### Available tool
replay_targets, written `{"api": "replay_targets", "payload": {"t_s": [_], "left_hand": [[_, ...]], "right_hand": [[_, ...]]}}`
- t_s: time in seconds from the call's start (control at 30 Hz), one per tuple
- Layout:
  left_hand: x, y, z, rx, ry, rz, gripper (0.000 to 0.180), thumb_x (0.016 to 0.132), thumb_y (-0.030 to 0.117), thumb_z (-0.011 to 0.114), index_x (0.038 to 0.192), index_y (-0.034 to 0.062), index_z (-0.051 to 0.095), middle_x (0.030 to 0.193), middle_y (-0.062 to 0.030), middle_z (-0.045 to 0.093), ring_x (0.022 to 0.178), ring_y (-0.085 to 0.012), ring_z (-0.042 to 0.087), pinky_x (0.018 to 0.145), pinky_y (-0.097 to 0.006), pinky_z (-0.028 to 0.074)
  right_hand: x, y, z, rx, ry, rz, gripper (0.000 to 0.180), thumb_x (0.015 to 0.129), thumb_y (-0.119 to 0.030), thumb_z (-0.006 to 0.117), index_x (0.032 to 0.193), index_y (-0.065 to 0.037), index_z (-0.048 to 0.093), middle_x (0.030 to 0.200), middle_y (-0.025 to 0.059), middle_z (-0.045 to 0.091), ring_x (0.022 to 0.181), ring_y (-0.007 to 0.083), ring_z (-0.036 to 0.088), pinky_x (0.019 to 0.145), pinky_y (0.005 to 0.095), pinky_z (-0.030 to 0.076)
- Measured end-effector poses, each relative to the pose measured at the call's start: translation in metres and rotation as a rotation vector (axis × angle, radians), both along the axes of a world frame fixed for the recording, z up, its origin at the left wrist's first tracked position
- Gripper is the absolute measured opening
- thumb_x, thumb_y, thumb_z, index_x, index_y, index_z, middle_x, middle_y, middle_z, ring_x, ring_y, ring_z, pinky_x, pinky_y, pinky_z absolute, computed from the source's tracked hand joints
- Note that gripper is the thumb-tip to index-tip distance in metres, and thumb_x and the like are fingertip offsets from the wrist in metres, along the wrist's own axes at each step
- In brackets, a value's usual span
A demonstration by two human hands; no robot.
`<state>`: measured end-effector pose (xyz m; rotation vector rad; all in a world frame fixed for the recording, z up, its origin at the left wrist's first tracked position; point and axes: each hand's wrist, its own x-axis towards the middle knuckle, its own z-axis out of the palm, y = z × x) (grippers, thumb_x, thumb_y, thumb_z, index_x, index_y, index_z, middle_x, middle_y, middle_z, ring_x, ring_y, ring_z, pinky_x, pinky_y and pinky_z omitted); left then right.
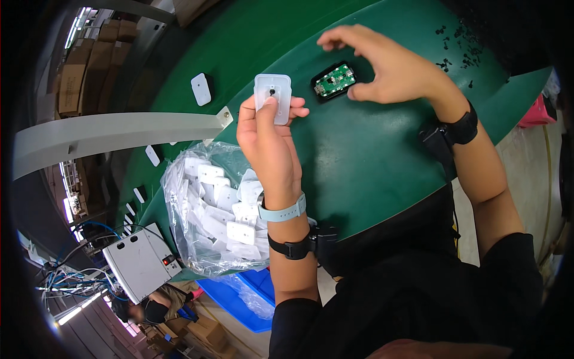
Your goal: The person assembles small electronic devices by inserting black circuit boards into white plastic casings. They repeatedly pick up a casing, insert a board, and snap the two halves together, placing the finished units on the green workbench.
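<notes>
Nearest the person, the left hand (269, 128) rose from the lower edge, a pale blue watch band (282, 212) and a black strap (293, 246) round its wrist. Its fingers were closed on a white plastic cover plate (273, 96), thumb pressed on the plate's front near a small dark hole, the plate held upright just above the green table (359, 155).

At about eight o'clock from that hand lay a clear plastic bag (206, 209) full of similar white plates, touching the forearm's left side at the table's near edge. Below the bag sat a blue bin (236, 299) and, at its seven o'clock, a grey metal box (137, 263) with cables.

At two o'clock from the left hand, just beside the held plate, a black housing with a green circuit board (333, 81) lay flat on the table. The right hand (388, 69) hovered open over it, fingers arched and spread, thumb low at the housing's right side; whether the fingertips touched it could not be told. Nothing stood between plate and housing.

Farther out, a loose white plate (201, 89) lay at ten o'clock, and small black screws (454, 45) were scattered at one o'clock beyond the right hand.
</notes>
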<state>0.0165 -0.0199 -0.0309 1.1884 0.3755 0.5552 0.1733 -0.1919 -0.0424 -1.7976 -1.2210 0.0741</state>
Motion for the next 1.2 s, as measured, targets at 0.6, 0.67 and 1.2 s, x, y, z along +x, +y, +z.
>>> {"api": "replay_targets", "payload": {"t_s": [0.6, 0.67, 1.2], "left_hand": [[0.002, 0.002, 0.000, -0.215, -0.011, -0.249, 0.033, 0.105, 0.018, 0.043, 0.129, -0.0037, 0.051, 0.115, -0.0205, 0.066, 0.086, -0.0230, 0.062, 0.080, -0.034, 0.051], [0.001, 0.004, 0.000, -0.296, -0.050, -0.292, 0.036, 0.106, 0.022, 0.041, 0.132, -0.0032, 0.049, 0.119, -0.0200, 0.065, 0.092, -0.0236, 0.061, 0.084, -0.036, 0.051], [0.004, -0.008, 0.005, -0.275, -0.002, -0.289, 0.045, 0.105, 0.017, 0.050, 0.144, -0.0043, 0.044, 0.133, -0.0166, 0.058, 0.120, -0.0236, 0.059, 0.104, -0.040, 0.047]], "right_hand": [[-0.009, 0.006, 0.018, 0.175, 0.691, 0.253, 0.033, 0.090, -0.012, 0.071, 0.119, -0.001, 0.060, 0.093, 0.0037, 0.067, 0.082, 0.0083, 0.060, 0.075, 0.0233, 0.050], [-0.007, 0.007, 0.020, 0.171, 0.750, 0.246, 0.031, 0.091, -0.014, 0.069, 0.118, -0.001, 0.061, 0.088, 0.0022, 0.067, 0.077, 0.0075, 0.059, 0.071, 0.0227, 0.048], [-0.022, 0.013, 0.016, 0.238, 0.528, 0.027, 0.025, 0.086, -0.015, 0.075, 0.107, -0.003, 0.068, 0.077, 0.0004, 0.062, 0.069, 0.0066, 0.055, 0.062, 0.0221, 0.044]]}}
